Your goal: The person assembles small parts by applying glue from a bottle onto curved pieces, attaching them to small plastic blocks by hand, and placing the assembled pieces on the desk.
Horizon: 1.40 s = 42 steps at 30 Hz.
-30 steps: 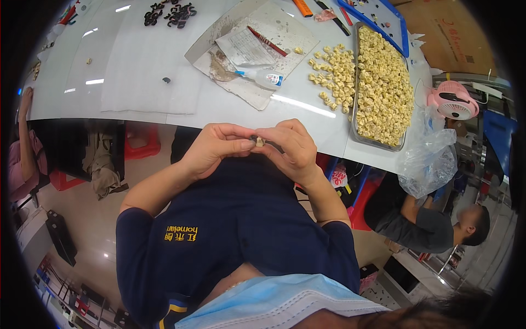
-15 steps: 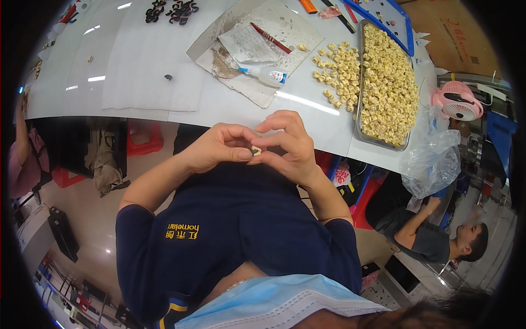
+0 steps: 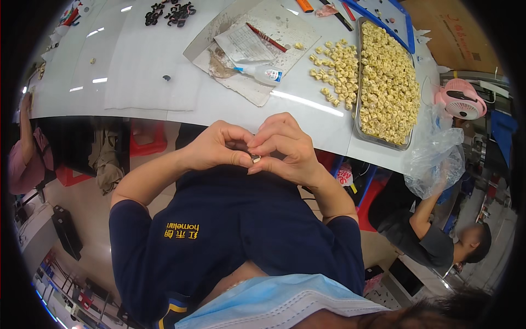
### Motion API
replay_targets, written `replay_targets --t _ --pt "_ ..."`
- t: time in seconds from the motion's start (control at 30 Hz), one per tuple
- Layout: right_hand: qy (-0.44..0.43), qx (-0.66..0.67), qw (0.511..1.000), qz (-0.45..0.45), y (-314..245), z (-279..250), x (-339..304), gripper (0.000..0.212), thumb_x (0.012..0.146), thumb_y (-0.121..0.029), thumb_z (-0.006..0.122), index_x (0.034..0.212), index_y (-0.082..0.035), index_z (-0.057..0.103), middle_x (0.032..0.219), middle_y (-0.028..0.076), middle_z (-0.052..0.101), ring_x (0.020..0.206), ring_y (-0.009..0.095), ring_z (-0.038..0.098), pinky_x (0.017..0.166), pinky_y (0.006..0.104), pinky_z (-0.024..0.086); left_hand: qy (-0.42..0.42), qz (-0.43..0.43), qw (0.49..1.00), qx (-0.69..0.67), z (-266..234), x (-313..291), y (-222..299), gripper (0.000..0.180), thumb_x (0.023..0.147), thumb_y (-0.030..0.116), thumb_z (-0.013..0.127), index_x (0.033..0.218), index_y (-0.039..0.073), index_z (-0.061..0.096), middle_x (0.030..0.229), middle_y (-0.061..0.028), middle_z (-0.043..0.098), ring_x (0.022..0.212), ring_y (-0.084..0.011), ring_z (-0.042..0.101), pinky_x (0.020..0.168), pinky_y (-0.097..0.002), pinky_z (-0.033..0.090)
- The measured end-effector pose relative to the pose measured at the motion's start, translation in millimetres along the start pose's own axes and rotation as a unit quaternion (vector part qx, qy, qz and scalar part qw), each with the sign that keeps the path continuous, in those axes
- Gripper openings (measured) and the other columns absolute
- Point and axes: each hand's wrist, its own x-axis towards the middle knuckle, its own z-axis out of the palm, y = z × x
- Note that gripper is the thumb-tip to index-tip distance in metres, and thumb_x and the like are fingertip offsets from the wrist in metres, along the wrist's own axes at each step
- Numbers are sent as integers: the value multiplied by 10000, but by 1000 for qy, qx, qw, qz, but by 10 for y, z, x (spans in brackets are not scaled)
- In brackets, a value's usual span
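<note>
My left hand [image 3: 220, 145] and my right hand [image 3: 286, 147] meet in front of my body, just off the table's near edge. Between their thumbs and fingertips they pinch a small two-toned piece [image 3: 256, 158], cream on one side and dark on the other. The fingers cover most of it, so its full shape is hidden. Beyond my right hand, loose pale-yellow blocky pieces [image 3: 339, 77] lie beside a clear tray [image 3: 359, 118] heaped with more of them. One small dark piece [image 3: 166, 78] lies by itself on the white sheet [image 3: 137, 60].
A grey-white board [image 3: 298, 33] carries a paper slip [image 3: 244, 46], a red pen [image 3: 267, 37] and a glue bottle [image 3: 266, 74]. Dark curved pieces [image 3: 178, 13] are piled at the far left. A pink fan [image 3: 460, 98], a plastic bag [image 3: 435, 164] and a co-worker [image 3: 433, 236] are at right.
Both hands stay together, with the piece slightly lower and turned between the fingertips. The right fingers have curled closer to the left ones. The co-worker's arm at right has risen toward the plastic bag.
</note>
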Motion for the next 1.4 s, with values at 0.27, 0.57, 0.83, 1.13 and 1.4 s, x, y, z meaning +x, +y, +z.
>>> replay_targets --t 0.27,0.57,0.83,1.13,1.4 --pt "161 -41 986 -16 123 186 -115 328 635 -98 795 895 -48 601 901 79 626 714 182 609 591 257 497 62 39 987 -142 140 43 -169 246 901 170 562 1053 -21 588 1021 -111 629 952 -143 597 866 -266 457" --pt "126 -96 987 23 92 162 -92 275 670 18 697 922 -9 591 898 107 655 777 209 659 670 265 528 81 2 949 -304 155 47 -233 336 935 271 494 1110 -9 560 1064 -123 618 1018 -177 577 945 -321 411" --pt "134 -137 981 13 99 295 18 255 671 3 703 900 -19 594 881 94 653 740 190 657 634 262 532 75 29 939 -333 82 -25 -228 335 930 269 502 1115 -5 557 1064 -127 616 1004 -183 583 941 -316 417" --pt "182 -99 977 41 193 149 126 422 682 -23 723 1060 -18 535 1073 157 589 1010 276 579 892 335 446 500 237 734 393 -854 -637 510 146 816 68 623 955 22 635 1001 -64 653 966 -139 587 860 -287 443" --pt "269 -123 948 121 347 128 -78 224 747 0 658 958 3 582 952 112 628 876 191 599 787 284 470 632 125 236 727 -2035 -1111 833 170 771 163 679 917 77 671 901 -51 659 909 -221 619 859 -327 420"
